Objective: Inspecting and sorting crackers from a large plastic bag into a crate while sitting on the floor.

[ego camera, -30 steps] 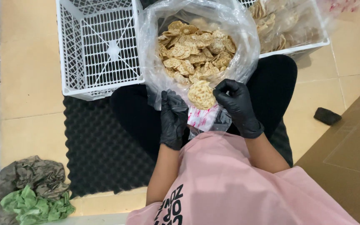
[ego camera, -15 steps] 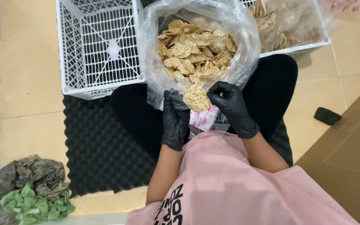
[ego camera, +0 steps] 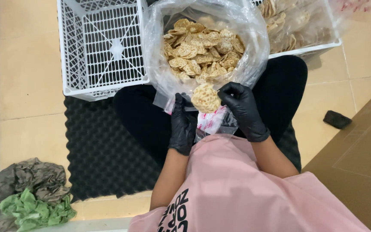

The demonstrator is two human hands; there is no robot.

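Both my hands wear black gloves. My right hand (ego camera: 243, 109) pinches a stack of round tan crackers (ego camera: 205, 98) just in front of a big clear plastic bag (ego camera: 159, 64) full of the same crackers (ego camera: 202, 51). My left hand (ego camera: 182, 125) holds a small clear packet with red print (ego camera: 211, 121) below the stack, its mouth turned up toward the crackers. The stack sits right at the packet's opening, between my two hands, above my lap.
An empty white plastic crate (ego camera: 104, 47) stands at the left; another crate (ego camera: 305, 47) at the back right holds bagged crackers. I sit on a dark foam mat (ego camera: 99, 154). Crumpled grey and green cloths (ego camera: 26, 197) lie lower left, a small dark object (ego camera: 336, 119) and brown cardboard (ego camera: 357, 167) at right.
My right hand has lifted the cracker stack out of the big bag's edge and brought it down toward the small packet. My left hand has stayed on the packet.
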